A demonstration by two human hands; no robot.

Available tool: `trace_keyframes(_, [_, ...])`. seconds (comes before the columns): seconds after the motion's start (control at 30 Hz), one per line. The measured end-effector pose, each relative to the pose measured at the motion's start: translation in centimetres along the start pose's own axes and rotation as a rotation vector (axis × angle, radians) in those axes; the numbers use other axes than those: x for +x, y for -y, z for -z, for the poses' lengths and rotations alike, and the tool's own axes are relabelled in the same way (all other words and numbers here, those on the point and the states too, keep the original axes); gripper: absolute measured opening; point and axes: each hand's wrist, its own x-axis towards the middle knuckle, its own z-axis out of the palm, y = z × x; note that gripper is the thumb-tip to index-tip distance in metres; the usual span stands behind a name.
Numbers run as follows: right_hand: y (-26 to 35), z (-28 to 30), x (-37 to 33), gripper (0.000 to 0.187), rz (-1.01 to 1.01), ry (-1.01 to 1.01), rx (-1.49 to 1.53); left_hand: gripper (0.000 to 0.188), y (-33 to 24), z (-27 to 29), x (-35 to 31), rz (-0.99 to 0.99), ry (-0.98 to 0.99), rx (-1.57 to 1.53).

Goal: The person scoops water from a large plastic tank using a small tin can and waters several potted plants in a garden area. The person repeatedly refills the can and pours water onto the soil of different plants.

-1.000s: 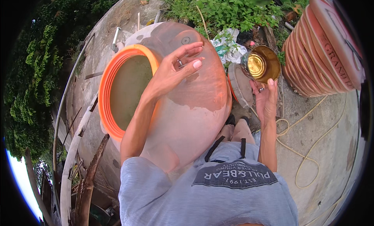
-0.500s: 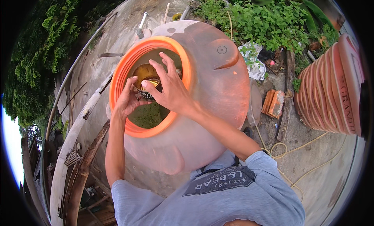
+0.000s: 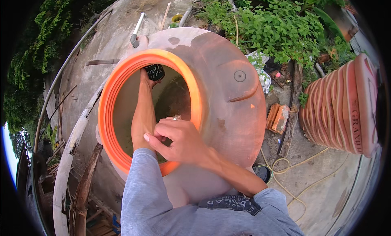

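Observation:
A large pinkish plastic tank [image 3: 222, 114] stands in front of me, its round mouth ringed by a threaded orange rim [image 3: 108, 107]. Through that mouth reaches my left arm. Far inside, my left hand [image 3: 147, 78] grips a small dark tin can [image 3: 155, 72] with pale lettering, tucked close under the rim's far edge; part of the hand and can is hidden there. My right hand [image 3: 179, 139] hovers over the near right of the mouth, a ring on one finger. Its fingers are curled in loosely, the thumb close to my left forearm, and nothing shows in them.
Right of the tank lie an orange brick [image 3: 277, 118] and a thin yellowish hose [image 3: 290, 167]. Beyond them stands a ribbed terracotta-coloured pot [image 3: 340, 107]. A white pipe [image 3: 139, 25] rises behind the tank. Weathered wooden beams [image 3: 67, 154] run along the left, with green plants [image 3: 281, 30] at the back.
Both hands were around the can above the mouth. My left hand has carried it deeper toward the far edge; my right hand has let go, drawn nearer me and curled its fingers.

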Motion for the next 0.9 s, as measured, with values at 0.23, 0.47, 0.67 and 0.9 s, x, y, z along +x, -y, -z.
trace_keyframes(0.23, [-1.3,1.8,-0.4,0.033,0.157,-0.178,0.446,0.081,1.3,-3.5,-2.4,-0.180,-0.092,-0.293])
trace_keyframes(0.47, [-1.0,1.8,-0.8,0.040,0.147,-0.176,0.498,0.078,2.0,-3.7,-4.0,-0.230,-0.031,-0.238])
trace_keyframes(0.67, [2.0,1.6,-1.8,0.042,0.329,-0.174,0.510,0.076,2.0,-4.0,-4.0,-0.244,0.029,-0.207])
trace_keyframes(0.9, [0.1,1.3,-1.5,0.040,0.135,-0.123,0.418,0.066,2.0,-2.9,-2.0,-0.302,0.013,-0.282])
